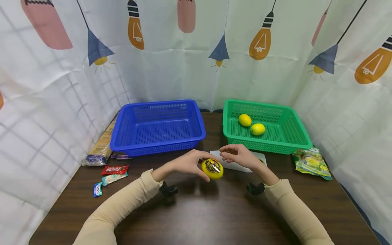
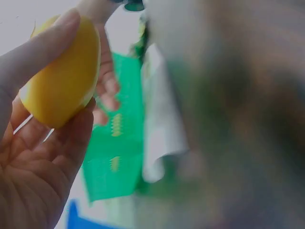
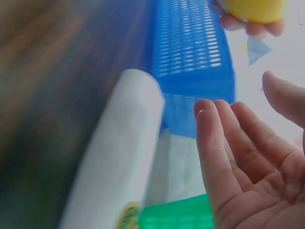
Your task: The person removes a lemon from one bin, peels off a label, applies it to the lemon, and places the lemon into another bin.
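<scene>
My left hand (image 1: 190, 162) holds a yellow lemon (image 1: 211, 172) over the middle of the table, thumb on one side and fingers on the other. A round black-and-yellow label with a shiny patch covers the lemon's upper face. Just to the right, my right hand (image 1: 242, 157) hovers with loosely bent fingers and nothing in its grasp; the right wrist view shows its bare palm (image 3: 257, 191). Under and behind the right hand lies a white sheet (image 1: 235, 166), with a yellow-and-black round sticker (image 3: 127, 217) near one end. Two more lemons (image 1: 258, 129) sit in the green basket (image 1: 263, 146).
A blue basket (image 1: 159, 148) stands at the back left. Small wrapped snacks (image 1: 114, 169) lie left, beside a long clear-wrapped package (image 1: 102, 146). At the right edge is a green-and-yellow packet (image 1: 312, 162). Curtains (image 1: 183, 68) enclose the table (image 1: 214, 217).
</scene>
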Tool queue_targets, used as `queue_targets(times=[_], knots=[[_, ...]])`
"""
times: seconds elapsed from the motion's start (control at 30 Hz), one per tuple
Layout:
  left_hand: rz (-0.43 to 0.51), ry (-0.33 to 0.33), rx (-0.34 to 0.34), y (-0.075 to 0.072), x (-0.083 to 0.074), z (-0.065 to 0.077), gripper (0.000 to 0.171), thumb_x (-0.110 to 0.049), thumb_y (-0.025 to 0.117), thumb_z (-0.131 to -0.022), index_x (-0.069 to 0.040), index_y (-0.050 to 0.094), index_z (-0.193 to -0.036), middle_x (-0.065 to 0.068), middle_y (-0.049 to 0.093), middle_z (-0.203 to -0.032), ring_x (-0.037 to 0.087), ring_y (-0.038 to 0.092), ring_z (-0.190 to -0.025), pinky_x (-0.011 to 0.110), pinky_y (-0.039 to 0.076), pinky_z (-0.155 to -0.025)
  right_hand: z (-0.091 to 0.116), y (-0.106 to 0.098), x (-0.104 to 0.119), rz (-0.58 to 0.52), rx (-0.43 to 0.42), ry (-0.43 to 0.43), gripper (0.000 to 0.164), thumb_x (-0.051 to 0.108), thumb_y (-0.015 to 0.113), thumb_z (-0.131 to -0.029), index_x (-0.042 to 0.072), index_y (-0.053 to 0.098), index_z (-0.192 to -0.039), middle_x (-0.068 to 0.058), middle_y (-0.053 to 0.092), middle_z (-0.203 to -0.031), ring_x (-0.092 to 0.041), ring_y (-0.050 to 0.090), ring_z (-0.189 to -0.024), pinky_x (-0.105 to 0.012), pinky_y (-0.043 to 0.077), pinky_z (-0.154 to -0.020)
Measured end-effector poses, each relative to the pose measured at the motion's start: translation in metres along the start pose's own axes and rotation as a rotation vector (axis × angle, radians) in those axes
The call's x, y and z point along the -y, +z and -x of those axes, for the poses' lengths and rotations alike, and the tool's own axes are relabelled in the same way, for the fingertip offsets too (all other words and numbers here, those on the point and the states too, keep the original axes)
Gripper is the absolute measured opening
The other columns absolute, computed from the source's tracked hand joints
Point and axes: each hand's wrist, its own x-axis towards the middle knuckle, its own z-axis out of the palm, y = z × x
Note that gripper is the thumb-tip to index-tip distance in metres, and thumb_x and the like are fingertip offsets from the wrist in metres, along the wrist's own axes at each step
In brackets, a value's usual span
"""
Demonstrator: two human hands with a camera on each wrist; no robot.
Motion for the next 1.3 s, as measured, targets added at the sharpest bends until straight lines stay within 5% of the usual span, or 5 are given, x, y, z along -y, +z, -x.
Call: queue_targets(times=[0.37,0.63,0.87,1.0,1.3], knots=[[-0.038,-0.040,-0.119,-0.093,-0.011,-0.005,0.069,-0.026,0.088,-0.075,-0.020,0.060,-0.137,-0.001,0.068,-0.126,0.013,0.063,-0.105,0.032,0.053,-0.095,-0.032,-0.008,0.036,0.072,-0.065,-0.074,0.048,0.039,0.060,-0.099,0.013,0.058,-0.138,-0.010,0.064,-0.137,-0.027,0.064,-0.123,-0.048,0.054,-0.101],[0.065,-0.155,-0.211,-0.149,0.011,-0.017,0.068,-0.022,0.085,-0.079,-0.020,0.056,-0.140,0.007,0.064,-0.129,0.018,0.066,-0.105,0.029,0.057,-0.090,-0.070,0.001,0.049,0.069,-0.202,-0.038,0.058,0.040,0.063,-0.096,0.011,0.050,-0.145,-0.012,0.056,-0.146,-0.030,0.056,-0.134,-0.047,0.052,-0.104],[0.113,-0.301,-0.308,-0.176,0.057,-0.019,0.070,-0.015,0.080,-0.083,-0.017,0.049,-0.146,0.012,0.054,-0.144,0.028,0.056,-0.124,0.041,0.048,-0.106,-0.092,0.020,0.044,0.008,-0.261,0.031,0.068,0.039,0.068,-0.093,0.007,0.044,-0.149,-0.019,0.057,-0.144,-0.036,0.068,-0.115,-0.050,0.057,-0.094],[0.086,-0.429,-0.348,-0.185,0.083,-0.020,0.070,-0.022,0.080,-0.084,-0.017,0.048,-0.147,0.012,0.047,-0.151,0.032,0.047,-0.133,0.051,0.040,-0.113,-0.099,0.029,0.039,0.125,-0.324,0.041,0.068,0.040,0.072,-0.090,0.006,0.050,-0.145,-0.015,0.065,-0.135,-0.032,0.068,-0.117,-0.046,0.058,-0.092],[0.028,-0.638,-0.350,-0.179,0.119,-0.033,0.074,-0.028,0.077,-0.087,-0.015,0.042,-0.151,0.018,0.043,-0.153,0.034,0.044,-0.133,0.053,0.037,-0.116,-0.102,0.038,0.040,0.039,-0.341,0.022,0.052,0.028,0.072,-0.091,0.002,0.060,-0.134,-0.019,0.070,-0.125,-0.035,0.075,-0.094,-0.042,0.062,-0.082]])
